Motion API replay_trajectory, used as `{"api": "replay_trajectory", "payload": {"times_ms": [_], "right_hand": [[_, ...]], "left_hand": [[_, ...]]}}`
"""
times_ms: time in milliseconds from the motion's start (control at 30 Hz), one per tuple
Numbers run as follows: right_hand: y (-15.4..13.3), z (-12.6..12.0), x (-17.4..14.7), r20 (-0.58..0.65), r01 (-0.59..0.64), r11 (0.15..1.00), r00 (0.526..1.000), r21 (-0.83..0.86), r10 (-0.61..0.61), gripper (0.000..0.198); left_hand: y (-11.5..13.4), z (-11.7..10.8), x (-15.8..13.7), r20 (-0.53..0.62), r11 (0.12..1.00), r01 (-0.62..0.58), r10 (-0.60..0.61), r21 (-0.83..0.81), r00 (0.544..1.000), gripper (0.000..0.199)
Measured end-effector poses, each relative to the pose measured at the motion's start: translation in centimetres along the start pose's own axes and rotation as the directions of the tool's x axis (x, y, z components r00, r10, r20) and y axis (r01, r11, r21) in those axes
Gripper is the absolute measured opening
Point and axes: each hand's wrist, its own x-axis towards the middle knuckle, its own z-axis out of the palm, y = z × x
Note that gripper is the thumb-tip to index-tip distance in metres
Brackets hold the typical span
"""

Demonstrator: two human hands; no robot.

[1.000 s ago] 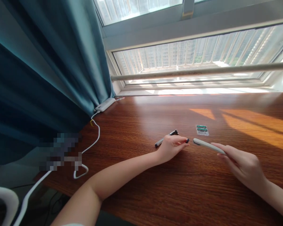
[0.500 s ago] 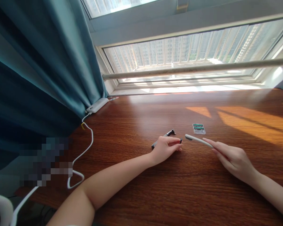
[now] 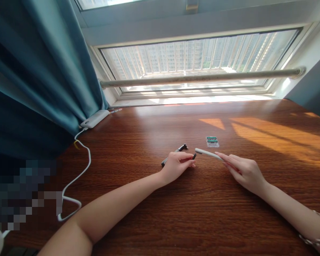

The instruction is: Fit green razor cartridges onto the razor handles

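Observation:
My left hand [image 3: 176, 166] is closed, with thumb and fingers pinching a small black razor head [image 3: 194, 156]. A toothbrush [image 3: 209, 153] with a white handle and dark bristles is held in my right hand [image 3: 245, 171]. Its bristled end is right beside the razor head; whether they touch I cannot tell. Behind my left hand lies a silver and black razor handle [image 3: 181, 147], partly hidden by the fingers. Farther back, a clear plastic case [image 3: 212, 142] on the table holds two green-striped razor cartridges.
The brown wooden table [image 3: 154, 224] runs up to a window with a metal rail [image 3: 197, 76]. A white power strip [image 3: 95, 119] lies at the back left by a blue curtain [image 3: 61, 64], its white cable [image 3: 89, 160] trailing forward. Sunlight patches fall on the right.
The view has swung slightly to the right, so everything sits farther left. My right hand has brought the toothbrush's end closer to the razor head. Both grips are unchanged.

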Motion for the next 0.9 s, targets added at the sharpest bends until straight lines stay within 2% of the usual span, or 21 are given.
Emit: {"api": "replay_trajectory", "payload": {"times_ms": [100,200,433,567,700,900], "right_hand": [[-0.07,-0.04,-0.01,0.005,0.018,1.000,1.000,-0.006,-0.018,0.042],[-0.07,-0.05,-0.04,-0.012,-0.018,1.000,1.000,-0.022,0.018,0.040],[-0.06,0.06,-0.17,0.004,0.013,1.000,1.000,-0.001,-0.013,0.043],[-0.04,0.02,-0.17,-0.061,-0.023,1.000,0.998,-0.006,0.022,0.041],[-0.02,-0.05,-0.22,-0.041,0.030,0.999,0.999,-0.022,-0.030,0.041],[-0.07,-0.07,-0.21,-0.079,-0.015,0.999,0.997,-0.034,0.012,0.040]], "left_hand": [[0.03,-0.03,0.00,-0.012,0.999,-0.009,0.009,0.042,1.000,0.023],[0.10,-0.06,0.02,-0.025,0.997,-0.017,0.018,0.073,1.000,0.023],[0.03,-0.08,0.13,-0.046,0.997,-0.030,0.033,0.071,0.998,0.025],[-0.16,-0.08,0.13,-0.050,0.996,-0.030,0.034,0.090,0.998,0.026],[-0.10,-0.19,0.18,-0.067,0.989,-0.028,0.038,0.144,0.997,0.028],[-0.07,-0.30,0.26,-0.101,0.979,-0.049,0.070,0.196,0.992,0.027]]}}
